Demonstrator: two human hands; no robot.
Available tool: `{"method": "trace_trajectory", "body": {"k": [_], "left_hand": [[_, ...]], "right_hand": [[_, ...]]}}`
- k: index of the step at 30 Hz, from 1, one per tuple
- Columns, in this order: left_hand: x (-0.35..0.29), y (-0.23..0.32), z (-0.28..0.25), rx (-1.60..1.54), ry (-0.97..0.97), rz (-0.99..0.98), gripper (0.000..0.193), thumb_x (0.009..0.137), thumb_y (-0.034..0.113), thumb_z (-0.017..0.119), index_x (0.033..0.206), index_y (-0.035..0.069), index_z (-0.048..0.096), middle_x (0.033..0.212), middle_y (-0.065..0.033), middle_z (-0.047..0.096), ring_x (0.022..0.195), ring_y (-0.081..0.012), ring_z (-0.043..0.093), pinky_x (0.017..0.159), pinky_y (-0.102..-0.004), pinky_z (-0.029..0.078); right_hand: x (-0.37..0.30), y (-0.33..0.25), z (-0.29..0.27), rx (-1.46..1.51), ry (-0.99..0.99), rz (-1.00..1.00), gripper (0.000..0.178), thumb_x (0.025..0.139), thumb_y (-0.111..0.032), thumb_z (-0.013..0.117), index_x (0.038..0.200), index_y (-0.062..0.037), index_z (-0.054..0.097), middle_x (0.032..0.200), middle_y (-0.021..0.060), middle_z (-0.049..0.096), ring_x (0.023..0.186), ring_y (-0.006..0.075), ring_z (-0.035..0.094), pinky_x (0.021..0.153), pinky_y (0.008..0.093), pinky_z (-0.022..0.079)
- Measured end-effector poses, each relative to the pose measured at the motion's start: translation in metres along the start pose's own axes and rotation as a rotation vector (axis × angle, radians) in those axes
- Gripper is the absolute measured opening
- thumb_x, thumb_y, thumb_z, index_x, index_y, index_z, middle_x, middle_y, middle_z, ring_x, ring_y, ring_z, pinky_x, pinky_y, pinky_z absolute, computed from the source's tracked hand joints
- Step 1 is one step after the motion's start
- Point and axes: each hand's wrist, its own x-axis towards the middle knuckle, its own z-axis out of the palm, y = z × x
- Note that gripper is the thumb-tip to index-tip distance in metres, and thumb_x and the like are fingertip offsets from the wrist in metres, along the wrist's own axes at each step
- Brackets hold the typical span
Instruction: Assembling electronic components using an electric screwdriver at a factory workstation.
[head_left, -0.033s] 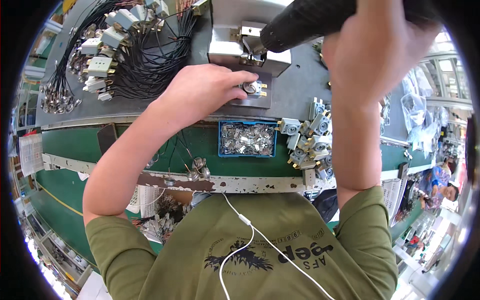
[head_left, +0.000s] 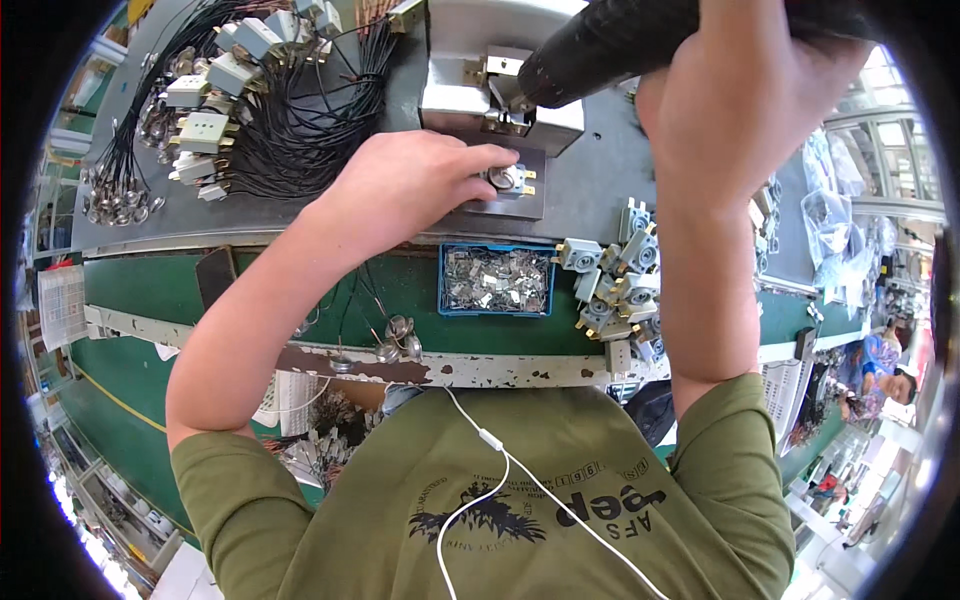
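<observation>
My left hand (head_left: 405, 180) reaches in from the left, thumb and forefinger closed on a small thermostat-like part (head_left: 512, 180) with a round metal cap and brass tabs. That part rests on a flat metal block (head_left: 525, 208) in front of a bent metal fixture (head_left: 455, 105). Up at the right, my right hand (head_left: 735, 110) is wrapped round a thick black handle (head_left: 600, 50), blurred at its top; some fingers are hidden. The handle's lower end meets the fixture, where a pale piece with brass tabs (head_left: 508, 65) sits.
Black-wired pale connectors (head_left: 205, 130) lie heaped at the left. A blue tray (head_left: 497, 313) of small metal clips stands near the front edge, with a pile of similar grey parts (head_left: 635, 280) to its right. Metal caps on wires (head_left: 400, 345) hang at the front rail; plastic bags (head_left: 835, 215) lie far right.
My right hand has shifted slightly to the left at the black handle. My left hand keeps its pinch on the thermostat-like part.
</observation>
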Motion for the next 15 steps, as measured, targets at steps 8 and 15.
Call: {"method": "trace_trajectory", "body": {"k": [8, 15], "left_hand": [[0.001, 0.003, -0.002, -0.019, -0.099, -0.064, 0.04, 0.096, 0.03, 0.069, 0.135, 0.023, 0.065, 0.096, -0.0083, 0.073, 0.09, -0.0301, 0.07, 0.075, -0.0427, 0.057], [0.001, 0.002, -0.001, -0.012, -0.075, -0.042, 0.04, 0.097, 0.032, 0.068, 0.135, 0.022, 0.065, 0.095, -0.0084, 0.072, 0.09, -0.0299, 0.07, 0.074, -0.0427, 0.057]], "right_hand": [[-0.006, 0.007, 0.018, 0.059, 0.159, 0.113, 0.029, 0.093, -0.003, 0.073, 0.115, 0.0003, 0.055, 0.09, 0.0112, 0.072, 0.063, 0.0133, 0.066, 0.056, 0.0279, 0.055], [-0.007, 0.011, 0.019, 0.065, 0.149, 0.119, 0.031, 0.093, 0.002, 0.071, 0.118, 0.0003, 0.052, 0.093, 0.0113, 0.071, 0.064, 0.0132, 0.066, 0.057, 0.0277, 0.055]]}}
